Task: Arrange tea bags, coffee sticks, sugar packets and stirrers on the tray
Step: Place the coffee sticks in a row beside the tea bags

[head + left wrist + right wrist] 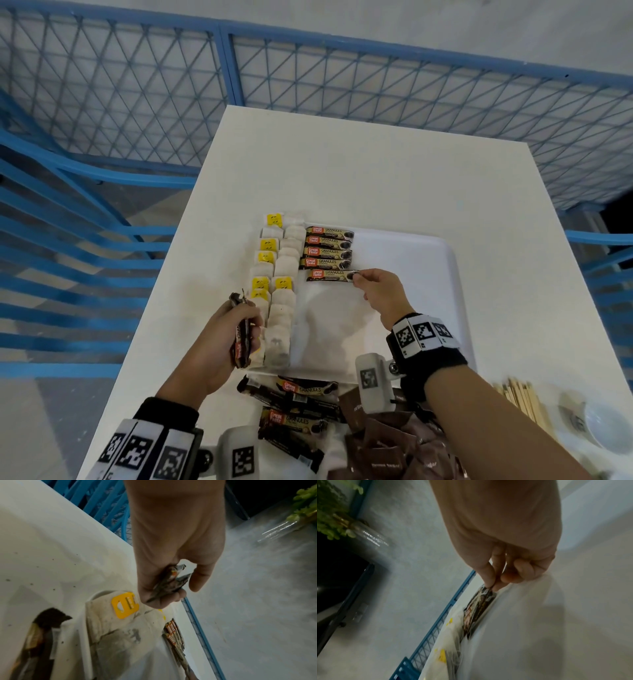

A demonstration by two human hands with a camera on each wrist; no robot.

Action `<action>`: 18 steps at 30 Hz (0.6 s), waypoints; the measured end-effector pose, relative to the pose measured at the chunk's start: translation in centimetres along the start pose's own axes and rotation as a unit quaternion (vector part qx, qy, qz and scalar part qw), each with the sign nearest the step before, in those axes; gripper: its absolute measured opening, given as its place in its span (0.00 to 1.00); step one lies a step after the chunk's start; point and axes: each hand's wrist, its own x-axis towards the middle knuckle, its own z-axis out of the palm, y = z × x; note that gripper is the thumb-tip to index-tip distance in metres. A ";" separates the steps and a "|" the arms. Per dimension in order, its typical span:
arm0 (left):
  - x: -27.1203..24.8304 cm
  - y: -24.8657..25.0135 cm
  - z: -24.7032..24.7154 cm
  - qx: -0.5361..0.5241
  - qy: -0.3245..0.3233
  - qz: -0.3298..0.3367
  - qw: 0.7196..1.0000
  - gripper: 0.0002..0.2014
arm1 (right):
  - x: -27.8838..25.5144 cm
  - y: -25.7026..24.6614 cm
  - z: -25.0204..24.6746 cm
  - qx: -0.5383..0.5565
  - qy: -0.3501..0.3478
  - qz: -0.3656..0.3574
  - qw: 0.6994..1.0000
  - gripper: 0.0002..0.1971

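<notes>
At the near edge of the table [359,164], loose coffee sticks [294,390] lie in a heap beside a pile of brown sugar packets [387,445], with wooden stirrers [520,399] towards the near right corner. None of these is on the tray yet.

Over the tray's [442,274] near left corner the left hand [222,339] curls its fingers round a small bundle of spare sticks [241,329], held upright.

Further in, the right hand [375,291] pinches the right end of one coffee stick [330,275] between thumb and fingertips; whether the stick already touches the tray cannot be told. It sits just nearer than a column of four laid sticks [327,248] that runs to the tray's far edge. Along the left edge run two columns of tea bags [279,274].

The stick looks light and thin, a glossy sachet that probably bends and slides easily, so the flat crimped end seems the surest hold. The tea bags look soft and would shift at a nudge.
</notes>
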 end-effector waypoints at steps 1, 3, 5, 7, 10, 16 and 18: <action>-0.1 0.1 0.0 -0.017 -0.006 -0.007 1.000 0.06 | 0.1 0.1 0.3 -0.007 -0.002 -0.003 1.000 0.06; -0.1 0.2 -0.2 -0.040 -0.015 -0.010 0.999 0.07 | 0.2 0.2 1.0 -0.016 -0.001 -0.009 1.000 0.04; -0.2 0.1 -0.2 -0.045 -0.022 -0.007 0.999 0.08 | 0.3 0.3 1.4 -0.021 0.007 -0.015 1.000 0.01; -0.2 -0.1 -0.2 -0.047 -0.023 -0.007 0.999 0.10 | 0.3 0.3 1.6 -0.042 0.020 -0.027 0.999 0.03; -0.2 -0.3 -0.1 -0.055 -0.010 -0.013 0.998 0.11 | 0.2 0.2 1.8 -0.091 0.042 -0.051 0.994 0.07; -0.2 -0.5 -0.2 -0.031 -0.007 -0.009 0.999 0.13 | 0.2 -0.1 1.8 -0.131 0.058 -0.071 0.987 0.06; -0.1 -0.5 -0.2 -0.031 -0.005 0.002 1.000 0.13 | 0.2 -0.2 1.9 -0.122 0.061 -0.071 0.988 0.04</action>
